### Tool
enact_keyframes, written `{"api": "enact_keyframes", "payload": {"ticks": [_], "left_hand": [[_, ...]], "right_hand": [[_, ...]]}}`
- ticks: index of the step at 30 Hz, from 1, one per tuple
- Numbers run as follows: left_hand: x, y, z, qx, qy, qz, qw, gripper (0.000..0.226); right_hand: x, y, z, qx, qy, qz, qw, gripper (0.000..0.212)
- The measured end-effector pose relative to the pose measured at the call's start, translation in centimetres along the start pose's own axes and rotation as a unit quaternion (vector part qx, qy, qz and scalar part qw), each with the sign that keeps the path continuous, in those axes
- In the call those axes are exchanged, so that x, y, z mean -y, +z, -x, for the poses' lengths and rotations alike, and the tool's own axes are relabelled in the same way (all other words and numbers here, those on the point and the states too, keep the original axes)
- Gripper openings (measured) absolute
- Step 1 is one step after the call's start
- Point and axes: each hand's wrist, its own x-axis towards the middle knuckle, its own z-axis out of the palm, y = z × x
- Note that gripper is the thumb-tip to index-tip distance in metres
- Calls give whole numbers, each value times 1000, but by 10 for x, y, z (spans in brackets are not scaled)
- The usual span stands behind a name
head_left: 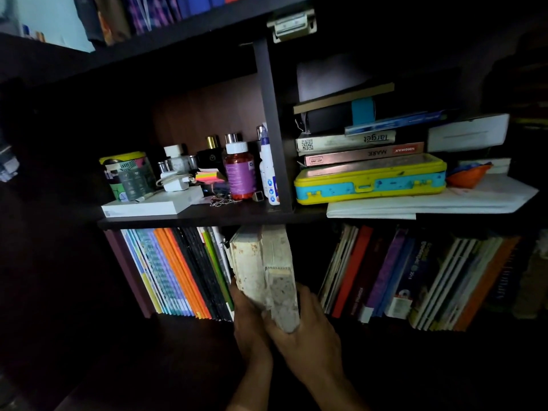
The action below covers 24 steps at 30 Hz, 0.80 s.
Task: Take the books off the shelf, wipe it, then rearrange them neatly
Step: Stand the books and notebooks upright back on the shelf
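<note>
Two thick, worn, cream-coloured books (261, 271) stand upright in the middle of the lower shelf, tilted slightly. My left hand (250, 327) grips their left side near the bottom, and my right hand (308, 330) wraps around their right side and lower edge. To their left is a row of thin books (178, 271) with blue, orange and black spines. A leaning row of mixed books (409, 277) fills the lower shelf on the right, beyond a dark gap. The dark shelf board (207, 216) runs just above the held books.
On the upper shelf left of the divider (271, 126) stand bottles, a tin (127, 176), sticky notes and a white box (154, 204). Right of it lie stacked books on a yellow-blue case (370, 180), white papers (430, 203) and an orange object. The surroundings are very dark.
</note>
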Motion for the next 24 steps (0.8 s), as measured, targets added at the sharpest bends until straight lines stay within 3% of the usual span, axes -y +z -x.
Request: {"api": "enact_keyframes", "payload": {"ticks": [3,8,11,14,17,21,24], "left_hand": [[-13,6,2,-51,-58,-59,995,71],[-15,2,6,-61,36,-195,978,65],[-13,-1,0,-53,13,-123,991,57],[-8,-6,-3,-33,44,-158,986,56],[-1,-8,-6,-41,58,-159,985,47],[-4,-6,-3,-65,77,-115,988,35],[-8,-4,1,-75,86,-90,989,42]], "right_hand": [[-4,4,-4,-26,30,-35,999,78],[-16,6,-14,-66,76,-155,983,93],[-15,0,-12,34,26,-91,995,103],[-25,-6,-19,158,-39,-82,983,115],[-33,-15,-28,196,-66,-101,973,111],[-32,-10,-25,113,-52,-88,988,98],[-30,-6,-25,29,-25,-63,997,76]]}}
